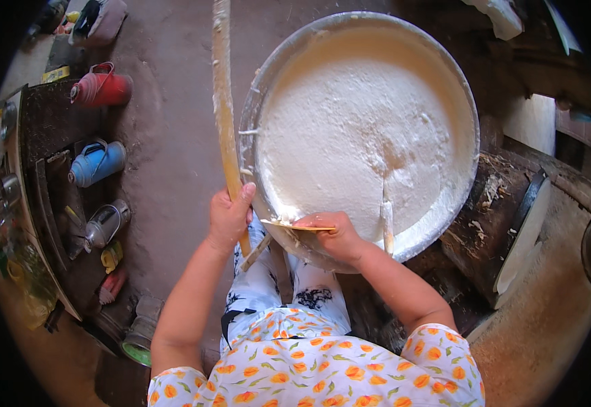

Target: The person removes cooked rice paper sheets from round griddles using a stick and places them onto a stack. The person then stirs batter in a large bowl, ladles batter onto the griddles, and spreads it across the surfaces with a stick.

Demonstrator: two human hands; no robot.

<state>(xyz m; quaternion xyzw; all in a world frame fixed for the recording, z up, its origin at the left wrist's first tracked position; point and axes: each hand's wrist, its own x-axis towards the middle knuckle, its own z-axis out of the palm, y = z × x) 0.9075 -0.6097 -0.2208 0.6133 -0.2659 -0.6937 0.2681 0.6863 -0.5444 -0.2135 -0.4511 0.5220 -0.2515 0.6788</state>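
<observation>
A large round metal basin (471, 152) stands before me, filled with a thick white batter-like mixture (336, 122). My left hand (228, 216) grips a long wooden stick (223, 91) beside the basin's left rim. Pale residue coats the stick's upper length. Over the near rim, my right hand (333, 236) pinches a thin yellowish flat scraper (300, 227), with a white lump at its left end. A pale stick-like handle (387, 229) leans on the inner right side, its far end hidden in the mixture. Below the left rim, a short wooden piece (256, 253) juts out.
Along the left stand a red thermos flask (104, 89), a blue one (99, 163) and a metal one (107, 224), beside a low shelf (46, 244) crowded with bottles. To the right is a dark, debris-strewn ledge (484, 219) with a round lid-like disc (524, 234).
</observation>
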